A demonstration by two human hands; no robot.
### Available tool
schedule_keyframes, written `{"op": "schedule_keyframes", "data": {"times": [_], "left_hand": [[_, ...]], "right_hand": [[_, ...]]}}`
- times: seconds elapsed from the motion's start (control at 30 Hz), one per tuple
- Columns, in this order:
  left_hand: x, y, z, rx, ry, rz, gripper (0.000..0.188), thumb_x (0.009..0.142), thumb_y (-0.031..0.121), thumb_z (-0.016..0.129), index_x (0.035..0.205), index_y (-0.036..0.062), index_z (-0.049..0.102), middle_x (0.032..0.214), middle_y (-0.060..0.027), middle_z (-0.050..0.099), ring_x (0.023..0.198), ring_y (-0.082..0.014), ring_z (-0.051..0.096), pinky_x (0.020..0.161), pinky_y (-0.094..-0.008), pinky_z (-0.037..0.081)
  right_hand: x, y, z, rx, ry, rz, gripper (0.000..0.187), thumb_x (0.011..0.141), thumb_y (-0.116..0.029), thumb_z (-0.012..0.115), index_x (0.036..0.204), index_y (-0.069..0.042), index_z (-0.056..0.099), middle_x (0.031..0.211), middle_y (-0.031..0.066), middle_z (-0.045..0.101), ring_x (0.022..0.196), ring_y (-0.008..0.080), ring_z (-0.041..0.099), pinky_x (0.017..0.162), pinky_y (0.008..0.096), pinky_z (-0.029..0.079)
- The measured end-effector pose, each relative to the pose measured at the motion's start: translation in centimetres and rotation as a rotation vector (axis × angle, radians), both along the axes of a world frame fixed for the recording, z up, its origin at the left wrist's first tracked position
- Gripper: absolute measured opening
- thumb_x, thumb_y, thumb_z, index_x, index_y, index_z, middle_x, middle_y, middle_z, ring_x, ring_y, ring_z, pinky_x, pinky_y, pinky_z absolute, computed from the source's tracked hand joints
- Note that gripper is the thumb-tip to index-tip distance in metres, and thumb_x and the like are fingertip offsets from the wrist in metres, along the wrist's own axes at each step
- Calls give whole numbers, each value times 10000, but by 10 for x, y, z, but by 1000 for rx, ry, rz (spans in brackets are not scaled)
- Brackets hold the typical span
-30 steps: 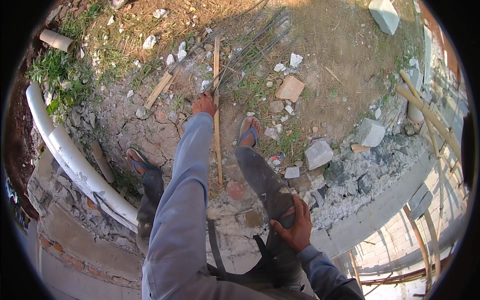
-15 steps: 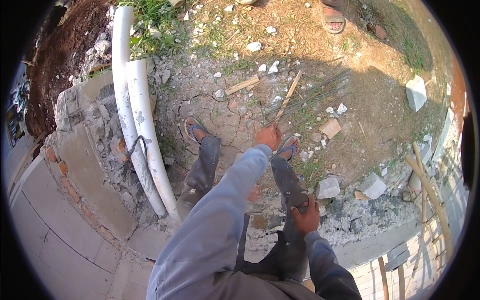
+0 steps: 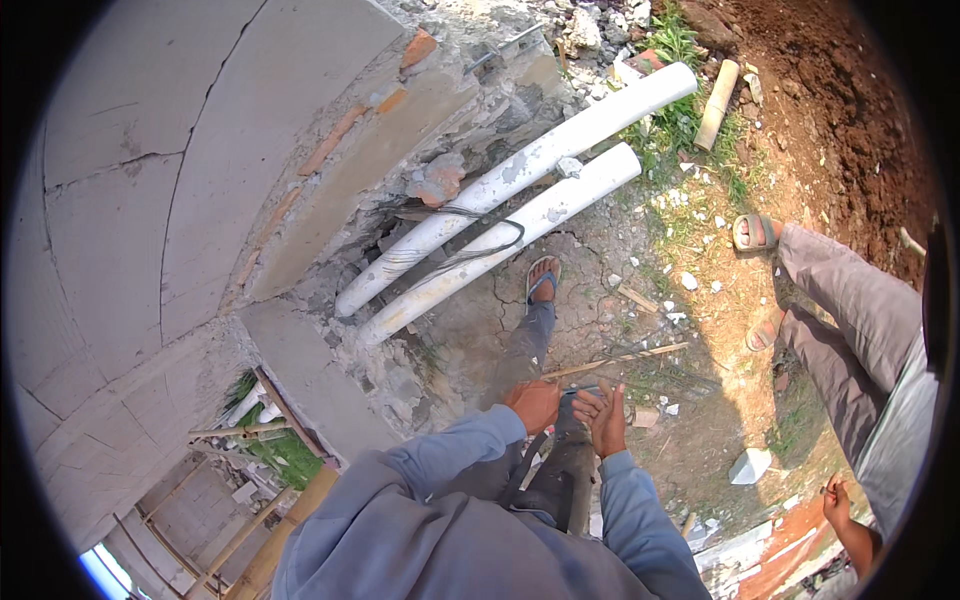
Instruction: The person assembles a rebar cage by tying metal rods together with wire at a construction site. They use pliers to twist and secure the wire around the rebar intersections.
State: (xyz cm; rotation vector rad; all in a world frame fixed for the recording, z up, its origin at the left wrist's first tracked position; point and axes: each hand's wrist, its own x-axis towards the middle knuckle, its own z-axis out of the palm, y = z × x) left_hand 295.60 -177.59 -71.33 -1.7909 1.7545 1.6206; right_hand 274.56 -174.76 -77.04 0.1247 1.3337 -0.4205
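Observation:
My left hand (image 3: 533,405) is closed in a fist in front of me, with a thin wooden strip (image 3: 630,357) running out from it to the right. Close beside it, my right hand (image 3: 603,418) is raised with loosely curled fingers and the thumb up; nothing shows in it. Both hands are above my right leg, whose foot they largely hide. My left foot (image 3: 542,280), in a flip-flop, stands on cracked soil. Thin dark rods (image 3: 685,378) lie on the ground past my right hand.
Two white pipes (image 3: 520,165) with dark wire around them lean along a broken masonry edge (image 3: 440,120) on the left. Another person's legs (image 3: 840,290) stand at the right, that person's hand (image 3: 836,503) below. A pale block (image 3: 750,467) and rubble lie nearby.
The view has swung left, so the pipes now slant across the upper middle. My right hand has left my knee and come up beside my left. More of the other person shows.

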Motion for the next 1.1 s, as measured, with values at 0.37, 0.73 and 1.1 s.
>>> {"op": "schedule_keyframes", "data": {"times": [0.37, 0.73, 1.1], "left_hand": [[17, -47, 74, -27, 105, 622, 390, 926, 308, 552, 1232, 65, 558, 925, -215, 659, 832, -423, 629, 708, -514, 492], [11, -112, 35, -379, -30, 1035, 396, 905, 277, 611, 1215, 32, 579, 1010, -184, 639, 908, -371, 613, 781, -436, 496], [-99, -14, -34, 57, -268, 1380, 322, 911, 325, 617, 1135, 94, 600, 985, -164, 677, 915, -352, 654, 780, -449, 511]], "right_hand": [[132, -163, 56, -152, 172, 37, 287, 983, -225, 463, 1216, -78, 541, 734, 26, 548, 568, 142, 517, 524, 310, 446], [138, -354, -71, -598, 537, 530, 185, 900, -201, 566, 894, -30, 635, 657, 20, 555, 554, 110, 506, 473, 266, 372], [159, -448, -197, -372, 458, 1120, 527, 851, -50, 529, 1360, -123, 418, 836, 64, 649, 633, 144, 627, 419, 266, 367]]}}
